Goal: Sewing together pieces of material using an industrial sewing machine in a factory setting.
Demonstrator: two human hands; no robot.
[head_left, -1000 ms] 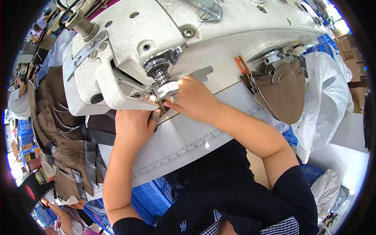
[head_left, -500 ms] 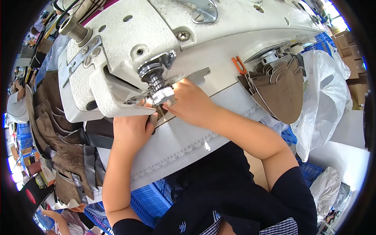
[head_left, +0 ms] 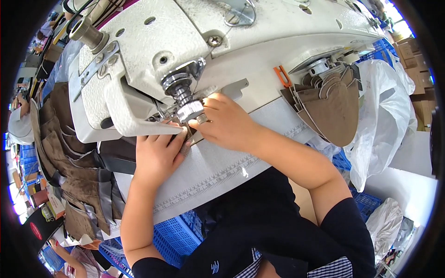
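Both hands work under the head of a white sewing machine (head_left: 139, 51), close to its knurled silver knob (head_left: 190, 111) and spring. My left hand (head_left: 157, 157) lies at the left of the needle area, fingers stretched and apart, some tips hidden behind the white guard (head_left: 134, 127). Between the hands a small part of a brown fabric piece (head_left: 193, 134) shows; the rest is covered. My right hand (head_left: 227, 123) has its fingers bent and closed at this piece, right of the knob. A ring sits on one of its fingers.
Brown fabric pieces with grey edges (head_left: 76, 185) hang at the left. A stack of brown curved pieces (head_left: 329, 106) stands on the right, beside an orange tool (head_left: 282, 76) and a clear plastic bag (head_left: 382, 111). A printed ruler (head_left: 208, 185) runs along the table; blue crates (head_left: 178, 238) stand below.
My left fingers have spread and straightened, and its thumb has shifted slightly. My right hand stays nearly in place. A person's arm at the lower left has moved.
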